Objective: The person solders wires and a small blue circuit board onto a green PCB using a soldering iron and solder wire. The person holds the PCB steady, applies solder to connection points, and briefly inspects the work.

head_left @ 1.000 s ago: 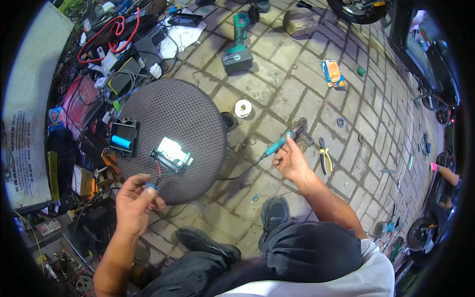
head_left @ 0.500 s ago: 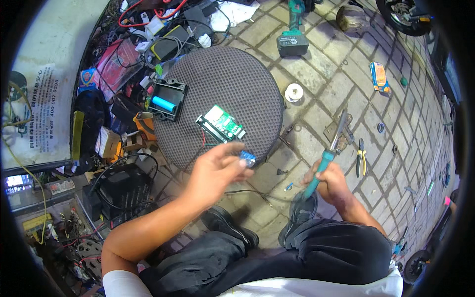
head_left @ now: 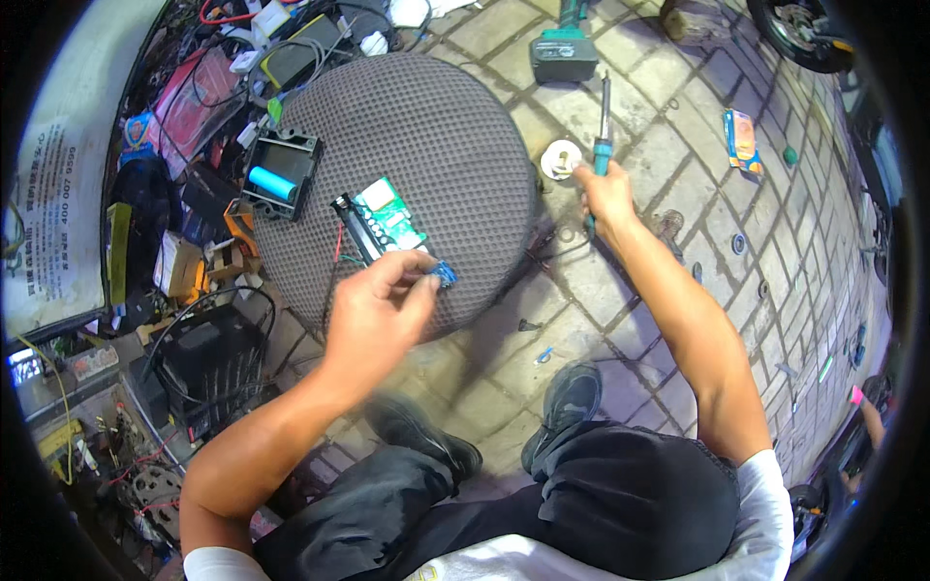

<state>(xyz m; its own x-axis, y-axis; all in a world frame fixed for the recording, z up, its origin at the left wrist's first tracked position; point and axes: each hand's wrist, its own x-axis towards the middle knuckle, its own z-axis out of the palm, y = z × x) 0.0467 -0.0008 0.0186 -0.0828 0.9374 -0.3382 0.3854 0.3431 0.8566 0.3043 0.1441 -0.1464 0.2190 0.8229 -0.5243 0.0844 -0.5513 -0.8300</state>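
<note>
A small blue circuit module (head_left: 444,274) is pinched between the thumb and fingers of my left hand (head_left: 373,305), above the near part of a round textured stool (head_left: 455,126). Just beyond those fingers lie a green circuit board (head_left: 387,205) and a long black part (head_left: 358,230) with a red wire. Right of the stool, my right hand (head_left: 610,201) is wrapped round the teal handle of a soldering iron (head_left: 603,150), its metal tip pointing away from me. That hand's thumb is at the edge of a white spool (head_left: 561,160); whether they touch I cannot tell.
On the stool's left sits an open black case (head_left: 283,169) holding a blue cylindrical cell (head_left: 273,183). Cluttered cables and boxes crowd the left side. A cordless power tool (head_left: 564,56) lies on the paving at the back, and an orange-and-blue packet (head_left: 743,142) farther right.
My right hand has carried the soldering iron forward and left, up to the white spool. My left hand keeps its pinch on the blue module. The whole view has shifted somewhat.
</note>
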